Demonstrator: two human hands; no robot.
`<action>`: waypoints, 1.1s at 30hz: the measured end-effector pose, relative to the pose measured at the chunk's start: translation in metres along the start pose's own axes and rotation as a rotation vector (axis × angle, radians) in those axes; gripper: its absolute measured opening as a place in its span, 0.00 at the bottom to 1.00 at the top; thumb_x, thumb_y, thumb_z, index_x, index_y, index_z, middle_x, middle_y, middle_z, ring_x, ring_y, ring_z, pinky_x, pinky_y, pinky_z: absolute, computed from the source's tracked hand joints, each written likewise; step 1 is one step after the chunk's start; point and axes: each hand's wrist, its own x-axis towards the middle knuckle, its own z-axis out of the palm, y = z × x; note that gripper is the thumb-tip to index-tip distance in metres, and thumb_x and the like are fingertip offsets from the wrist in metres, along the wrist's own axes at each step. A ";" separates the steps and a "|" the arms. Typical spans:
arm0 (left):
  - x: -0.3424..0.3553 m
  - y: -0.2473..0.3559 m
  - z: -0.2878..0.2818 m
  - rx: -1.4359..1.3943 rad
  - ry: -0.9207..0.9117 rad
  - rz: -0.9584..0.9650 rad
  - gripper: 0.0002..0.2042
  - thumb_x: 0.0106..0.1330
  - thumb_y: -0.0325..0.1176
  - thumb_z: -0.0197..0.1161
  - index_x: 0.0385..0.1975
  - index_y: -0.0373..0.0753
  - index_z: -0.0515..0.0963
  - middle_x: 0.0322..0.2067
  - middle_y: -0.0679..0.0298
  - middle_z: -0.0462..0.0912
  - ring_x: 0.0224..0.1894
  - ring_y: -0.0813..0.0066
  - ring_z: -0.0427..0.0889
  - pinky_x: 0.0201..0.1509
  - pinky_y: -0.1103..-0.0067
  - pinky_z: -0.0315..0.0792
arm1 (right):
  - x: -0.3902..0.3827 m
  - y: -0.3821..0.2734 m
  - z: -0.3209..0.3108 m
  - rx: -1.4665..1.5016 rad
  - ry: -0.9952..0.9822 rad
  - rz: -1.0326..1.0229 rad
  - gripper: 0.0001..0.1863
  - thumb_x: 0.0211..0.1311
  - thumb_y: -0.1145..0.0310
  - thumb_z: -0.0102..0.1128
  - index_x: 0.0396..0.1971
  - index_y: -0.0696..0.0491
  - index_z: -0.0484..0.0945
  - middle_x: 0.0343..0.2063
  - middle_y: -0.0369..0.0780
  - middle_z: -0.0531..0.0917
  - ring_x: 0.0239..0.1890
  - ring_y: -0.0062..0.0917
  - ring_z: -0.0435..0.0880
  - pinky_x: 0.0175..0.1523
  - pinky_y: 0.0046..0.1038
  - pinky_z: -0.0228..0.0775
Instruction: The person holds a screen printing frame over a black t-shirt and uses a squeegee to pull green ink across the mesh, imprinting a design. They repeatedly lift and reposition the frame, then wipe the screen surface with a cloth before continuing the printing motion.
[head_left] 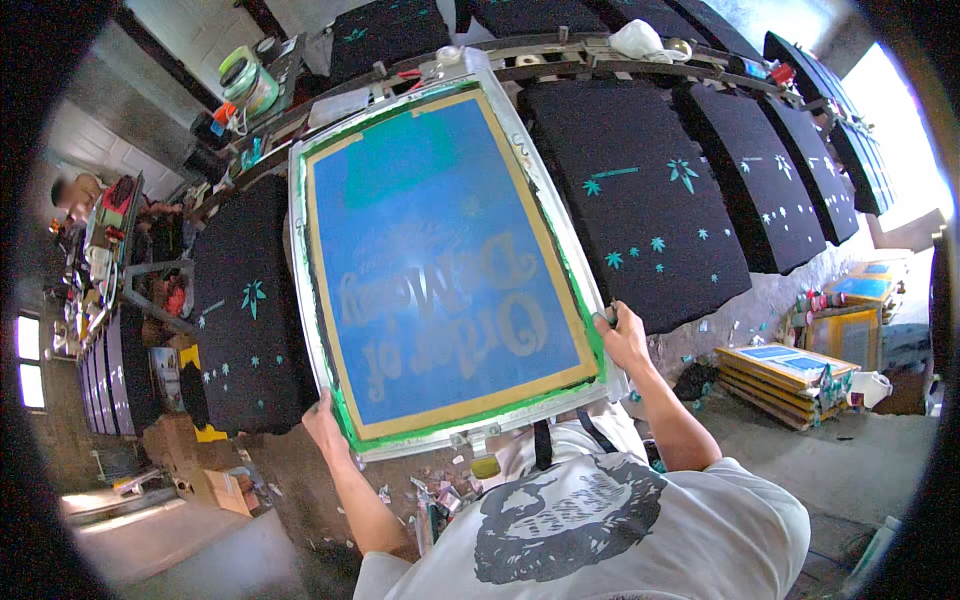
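A large silkscreen in a silver frame, with blue mesh, tan tape inside its edges, green along the rim and faint reversed lettering, lies across the middle of my view. My left hand grips the frame at its lower left corner. On the opposite side, my right hand is closed on the frame's right edge near the bottom. Black garment pieces with teal and white leaf prints lie either side of the screen, one at the left and one at the right, with several more beyond them.
A long rail runs behind the screen, with paint tubs at upper left. A person is at the far left among cluttered items. Stacked framed screens sit on the floor at lower right, and scraps litter the floor below me.
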 end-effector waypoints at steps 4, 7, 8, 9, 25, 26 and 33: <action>-0.039 -0.006 0.036 -0.092 -0.030 0.048 0.16 0.68 0.34 0.64 0.20 0.31 0.78 0.22 0.67 0.78 0.25 0.78 0.72 0.31 0.76 0.66 | 0.018 0.037 -0.045 0.096 0.204 -0.089 0.13 0.59 0.66 0.63 0.37 0.60 0.75 0.27 0.47 0.79 0.30 0.33 0.78 0.39 0.34 0.69; -0.089 0.032 0.117 -0.131 -0.077 -0.052 0.16 0.68 0.35 0.64 0.19 0.32 0.77 0.21 0.69 0.75 0.25 0.80 0.70 0.31 0.76 0.64 | 0.073 0.096 -0.099 0.093 0.296 -0.084 0.10 0.59 0.69 0.60 0.28 0.60 0.71 0.22 0.40 0.73 0.27 0.25 0.71 0.35 0.32 0.65; -0.112 0.038 0.142 -0.148 -0.056 -0.022 0.17 0.68 0.36 0.64 0.17 0.33 0.75 0.20 0.72 0.72 0.25 0.81 0.67 0.31 0.77 0.61 | 0.086 0.116 -0.123 0.096 0.282 -0.065 0.12 0.59 0.67 0.61 0.32 0.61 0.73 0.24 0.46 0.77 0.28 0.31 0.74 0.36 0.35 0.67; -0.131 0.037 0.164 -0.166 -0.054 0.022 0.18 0.68 0.37 0.64 0.18 0.33 0.75 0.21 0.73 0.72 0.25 0.82 0.66 0.30 0.76 0.60 | 0.099 0.134 -0.147 0.095 0.265 -0.044 0.14 0.59 0.65 0.62 0.36 0.62 0.76 0.27 0.51 0.80 0.29 0.36 0.78 0.38 0.37 0.69; -0.322 0.024 0.374 -0.035 -0.056 -0.044 0.23 0.66 0.39 0.68 0.12 0.39 0.67 0.18 0.76 0.64 0.23 0.82 0.57 0.27 0.75 0.53 | 0.198 0.340 -0.326 0.142 0.302 -0.027 0.15 0.60 0.64 0.60 0.25 0.58 0.68 0.21 0.40 0.70 0.26 0.26 0.68 0.35 0.32 0.64; -0.324 0.029 0.378 -0.023 -0.058 -0.050 0.23 0.66 0.39 0.67 0.12 0.39 0.67 0.18 0.76 0.64 0.23 0.82 0.57 0.27 0.75 0.53 | 0.201 0.343 -0.327 0.134 0.307 -0.047 0.15 0.60 0.63 0.59 0.24 0.58 0.67 0.20 0.40 0.70 0.26 0.25 0.67 0.35 0.32 0.63; -0.328 0.052 0.399 0.016 -0.114 -0.092 0.18 0.66 0.38 0.67 0.16 0.34 0.75 0.18 0.74 0.70 0.23 0.83 0.62 0.27 0.76 0.58 | 0.221 0.360 -0.329 0.191 0.303 -0.013 0.13 0.59 0.64 0.60 0.24 0.57 0.69 0.19 0.39 0.72 0.25 0.24 0.69 0.34 0.33 0.65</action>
